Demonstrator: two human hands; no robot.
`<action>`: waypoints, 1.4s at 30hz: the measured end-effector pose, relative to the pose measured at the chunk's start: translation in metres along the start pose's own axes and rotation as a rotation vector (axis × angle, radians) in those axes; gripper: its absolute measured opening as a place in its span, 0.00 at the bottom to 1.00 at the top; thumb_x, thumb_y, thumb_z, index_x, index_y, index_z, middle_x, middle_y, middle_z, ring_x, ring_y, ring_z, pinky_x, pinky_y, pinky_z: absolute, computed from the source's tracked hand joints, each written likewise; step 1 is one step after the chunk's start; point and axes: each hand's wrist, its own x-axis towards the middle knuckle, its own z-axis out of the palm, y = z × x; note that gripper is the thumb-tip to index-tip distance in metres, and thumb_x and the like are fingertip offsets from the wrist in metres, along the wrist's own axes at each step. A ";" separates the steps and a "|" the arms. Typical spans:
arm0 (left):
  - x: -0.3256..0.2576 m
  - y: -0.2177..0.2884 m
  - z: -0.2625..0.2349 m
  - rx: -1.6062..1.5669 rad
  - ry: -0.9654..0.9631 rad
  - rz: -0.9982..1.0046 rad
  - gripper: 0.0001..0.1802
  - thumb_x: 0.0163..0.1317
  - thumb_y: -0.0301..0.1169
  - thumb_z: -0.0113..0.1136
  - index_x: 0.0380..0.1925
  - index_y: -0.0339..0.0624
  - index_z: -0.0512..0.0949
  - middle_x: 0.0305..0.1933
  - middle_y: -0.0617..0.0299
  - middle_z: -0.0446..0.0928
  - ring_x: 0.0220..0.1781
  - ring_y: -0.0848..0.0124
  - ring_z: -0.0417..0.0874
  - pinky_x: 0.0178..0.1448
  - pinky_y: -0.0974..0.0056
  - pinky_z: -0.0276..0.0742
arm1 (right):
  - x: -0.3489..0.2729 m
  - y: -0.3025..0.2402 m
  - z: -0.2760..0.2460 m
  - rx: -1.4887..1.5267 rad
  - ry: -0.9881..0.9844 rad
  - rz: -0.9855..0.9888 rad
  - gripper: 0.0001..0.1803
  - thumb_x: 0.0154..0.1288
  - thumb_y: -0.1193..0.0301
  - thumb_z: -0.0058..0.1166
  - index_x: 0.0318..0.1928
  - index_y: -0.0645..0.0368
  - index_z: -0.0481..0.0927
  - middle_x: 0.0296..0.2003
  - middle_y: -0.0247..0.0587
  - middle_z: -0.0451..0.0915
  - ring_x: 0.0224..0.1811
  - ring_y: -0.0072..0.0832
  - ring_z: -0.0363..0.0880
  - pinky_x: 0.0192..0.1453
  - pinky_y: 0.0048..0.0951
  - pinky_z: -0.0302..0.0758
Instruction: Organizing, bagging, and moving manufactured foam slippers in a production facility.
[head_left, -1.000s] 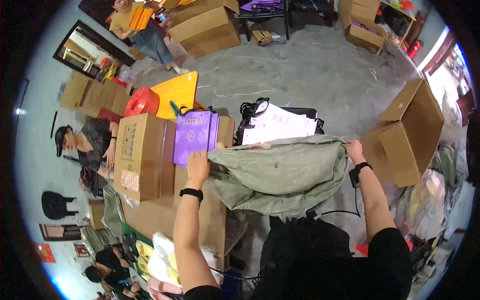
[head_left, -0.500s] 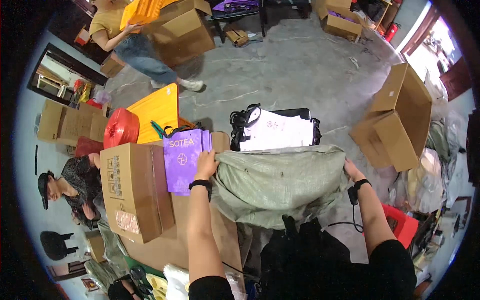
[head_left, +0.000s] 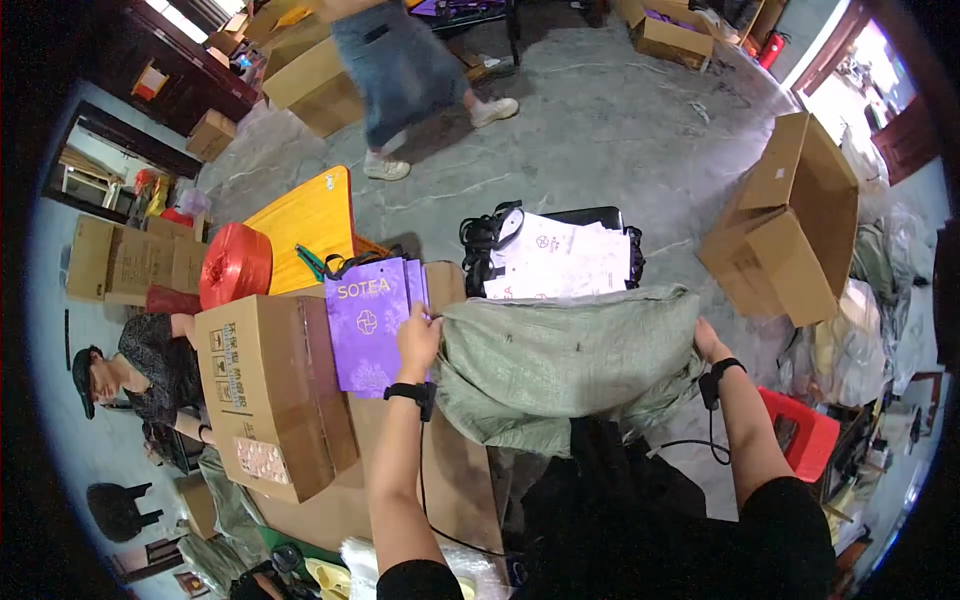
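A pale green woven sack (head_left: 570,365) spreads in front of my body. My left hand (head_left: 419,342) is closed on its left upper edge, and my right hand (head_left: 710,342) grips the opposite edge, with its fingertips partly behind the fabric. Just beyond the sack lies a pile of white printed bags (head_left: 565,258) with black handles bunched at its left side. The sack's far edge covers the near end of that pile. Next to my left hand, purple printed bags (head_left: 362,330) lean against a carton.
A large closed carton (head_left: 270,395) stands on the brown tabletop (head_left: 440,480) at left, near a roll of red twine (head_left: 236,265) and a yellow board (head_left: 310,225). An open carton (head_left: 790,225) and a red stool (head_left: 800,435) are at right. A person sits at far left; another walks beyond.
The walking person has moved right, and the yellow stack they carried is out of view. My hands keep their grip on the sack; its lower part has shifted a little.
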 end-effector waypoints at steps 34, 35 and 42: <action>-0.272 0.065 0.088 0.017 -0.304 0.593 0.23 0.53 0.26 0.54 0.51 0.36 0.65 0.52 0.45 0.65 0.56 0.52 0.67 0.59 0.54 0.63 | -0.015 0.020 0.010 -0.830 0.114 -0.147 0.22 0.60 0.71 0.41 0.56 0.59 0.62 0.52 0.54 0.68 0.56 0.47 0.66 0.54 0.43 0.66; -0.277 0.077 0.103 -0.073 -0.457 0.679 0.23 0.53 0.32 0.55 0.50 0.37 0.66 0.53 0.47 0.65 0.56 0.55 0.67 0.59 0.56 0.64 | -0.019 0.017 0.006 -0.811 0.137 -0.146 0.22 0.59 0.71 0.41 0.56 0.59 0.62 0.52 0.54 0.68 0.55 0.47 0.66 0.54 0.42 0.65; -0.274 0.118 0.195 0.642 -0.471 0.371 0.35 0.60 0.39 0.49 0.64 0.41 0.50 0.57 0.53 0.67 0.63 0.61 0.61 0.69 0.50 0.43 | -0.086 -0.041 -0.016 -0.613 0.486 -1.023 0.31 0.50 0.65 0.54 0.57 0.54 0.64 0.57 0.53 0.61 0.60 0.49 0.57 0.62 0.50 0.53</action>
